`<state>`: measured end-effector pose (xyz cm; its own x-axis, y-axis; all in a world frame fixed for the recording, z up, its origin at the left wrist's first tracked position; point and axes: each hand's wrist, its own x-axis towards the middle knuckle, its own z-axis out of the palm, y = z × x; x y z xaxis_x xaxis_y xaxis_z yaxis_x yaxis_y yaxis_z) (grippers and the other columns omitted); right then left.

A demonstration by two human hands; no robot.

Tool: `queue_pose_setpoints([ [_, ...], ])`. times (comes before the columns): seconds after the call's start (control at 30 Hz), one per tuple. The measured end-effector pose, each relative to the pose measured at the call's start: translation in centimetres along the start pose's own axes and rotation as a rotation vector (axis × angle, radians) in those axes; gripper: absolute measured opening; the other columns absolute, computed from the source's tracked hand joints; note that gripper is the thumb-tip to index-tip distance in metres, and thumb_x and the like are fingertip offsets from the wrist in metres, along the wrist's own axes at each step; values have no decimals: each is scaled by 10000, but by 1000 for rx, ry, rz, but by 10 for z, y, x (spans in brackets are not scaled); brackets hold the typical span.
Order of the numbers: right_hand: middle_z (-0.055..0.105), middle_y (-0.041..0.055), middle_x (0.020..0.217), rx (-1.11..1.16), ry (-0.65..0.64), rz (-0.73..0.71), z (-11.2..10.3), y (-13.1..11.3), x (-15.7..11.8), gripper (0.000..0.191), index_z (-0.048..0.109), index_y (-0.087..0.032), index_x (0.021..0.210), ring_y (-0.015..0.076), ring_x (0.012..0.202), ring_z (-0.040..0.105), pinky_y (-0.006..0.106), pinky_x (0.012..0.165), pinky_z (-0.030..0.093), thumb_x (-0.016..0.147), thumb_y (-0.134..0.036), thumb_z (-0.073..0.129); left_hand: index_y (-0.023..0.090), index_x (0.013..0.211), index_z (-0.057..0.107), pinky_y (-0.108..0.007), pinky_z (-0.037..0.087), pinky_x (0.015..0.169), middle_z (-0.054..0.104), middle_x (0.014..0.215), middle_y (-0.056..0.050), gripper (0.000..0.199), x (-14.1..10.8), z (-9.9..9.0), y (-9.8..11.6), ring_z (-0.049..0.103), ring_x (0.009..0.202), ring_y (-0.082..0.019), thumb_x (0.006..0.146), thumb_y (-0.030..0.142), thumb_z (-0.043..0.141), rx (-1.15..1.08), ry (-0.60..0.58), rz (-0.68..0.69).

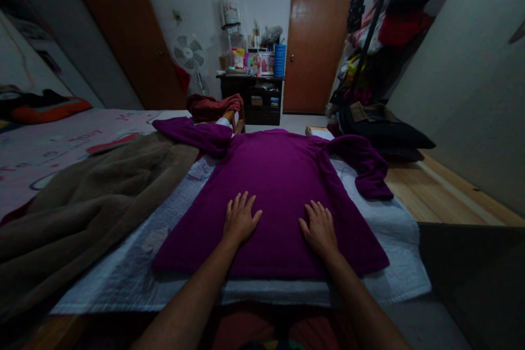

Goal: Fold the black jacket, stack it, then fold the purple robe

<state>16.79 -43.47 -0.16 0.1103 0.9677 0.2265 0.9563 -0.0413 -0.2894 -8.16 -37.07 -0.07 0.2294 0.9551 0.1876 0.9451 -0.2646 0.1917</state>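
Observation:
A purple long-sleeved top point(279, 175) lies spread flat in front of me, its hem toward me and its collar end away. My left hand point(240, 219) rests open on the left half of its body, fingers spread. On the right half my right hand point(320, 225) also lies flat with its fingers apart. The left sleeve point(197, 132) reaches out over a brown fleecy cloth, while the right sleeve point(367, 167) bends down toward me. Beneath the top is a pale blue-white patterned cloth point(404, 251).
The brown fleecy cloth point(110, 191) lies left, partly over a pink printed bedsheet point(53, 142). Dark folded clothes point(381, 128) are stacked on a wooden surface point(435, 191) at right. Farther back are a reddish garment point(213, 106), a fan point(191, 53) and a dark cabinet point(250, 101).

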Motion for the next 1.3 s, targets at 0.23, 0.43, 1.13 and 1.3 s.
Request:
queue_pose_setpoints([
  [0.23, 627, 123, 1222, 435, 159, -32, -61, 26, 32, 378, 605, -166, 1162, 226, 1145, 571, 388, 1012, 421, 847, -345, 498, 210, 1391, 474, -512, 214, 1130, 398, 1497, -106, 549, 1, 3, -2, 291, 1399, -304, 916, 479, 413, 23, 4, 12],
  [0.43, 667, 137, 1034, 201, 320, 100, -102, 76, 54, 327, 655, -140, 1013, 253, 969, 605, 383, 897, 452, 825, -337, 475, 210, 1397, 470, -520, 224, 1124, 390, 1502, -105, 556, 3, 5, -2, 291, 1399, -307, 915, 482, 413, 37, -8, 8],
  [1.13, 625, 189, 1150, -272, 95, 563, -106, 139, 77, 584, 526, -134, 1255, 378, 1084, 525, 478, 852, 396, 795, -492, 569, 212, 1403, 452, -541, 227, 1117, 340, 1528, -118, 576, 15, -3, 11, 248, 1421, -330, 868, 423, 486, -56, -199, -138],
  [1.3, 673, 168, 1062, -265, 159, 485, -103, 136, 81, 416, 598, -147, 1208, 322, 1011, 576, 403, 816, 419, 808, -210, 508, 218, 1387, 464, -542, 193, 1130, 290, 1553, -103, 575, 19, -14, 60, 210, 1435, -323, 838, 376, 523, -200, -236, 58],
])
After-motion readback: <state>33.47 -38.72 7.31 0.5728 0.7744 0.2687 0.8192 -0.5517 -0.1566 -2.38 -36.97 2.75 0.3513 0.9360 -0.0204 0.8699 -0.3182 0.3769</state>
